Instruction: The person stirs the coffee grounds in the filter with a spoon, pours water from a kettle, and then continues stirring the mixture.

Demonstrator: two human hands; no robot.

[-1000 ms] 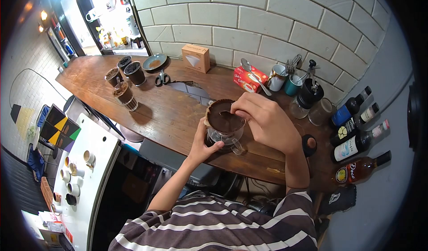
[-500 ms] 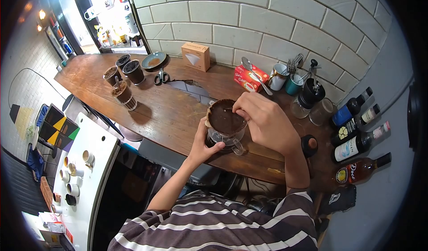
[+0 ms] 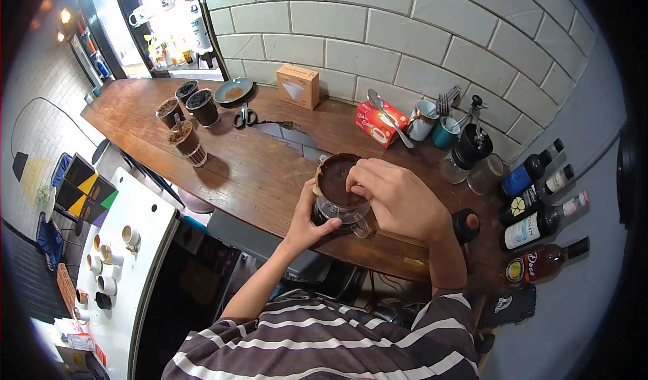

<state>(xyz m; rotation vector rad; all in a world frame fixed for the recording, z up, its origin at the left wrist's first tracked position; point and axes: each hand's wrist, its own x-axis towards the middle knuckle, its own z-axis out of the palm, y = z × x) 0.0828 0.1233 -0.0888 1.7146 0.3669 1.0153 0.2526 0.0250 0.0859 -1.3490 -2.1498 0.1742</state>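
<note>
Near the counter's front edge stands a glass coffee server with a handle at its lower right. A paper coffee filter, its inside dark brown with wet coffee, sits on top. My left hand is closed round the left side of the glass, thumb across the front. My right hand is over the filter's right side, fingertips curled together inside the rim. Whatever those fingers pinch is hidden by the hand.
Tumblers of brown and black grounds, scissors and a plate stand left. Behind are a cardboard box, a red box with a spoon and a hand grinder. Several bottles line the right.
My right hand has shifted slightly left and down, further over the filter's mouth. The filter's top appears tilted a little more. My left hand keeps its hold on the glass.
</note>
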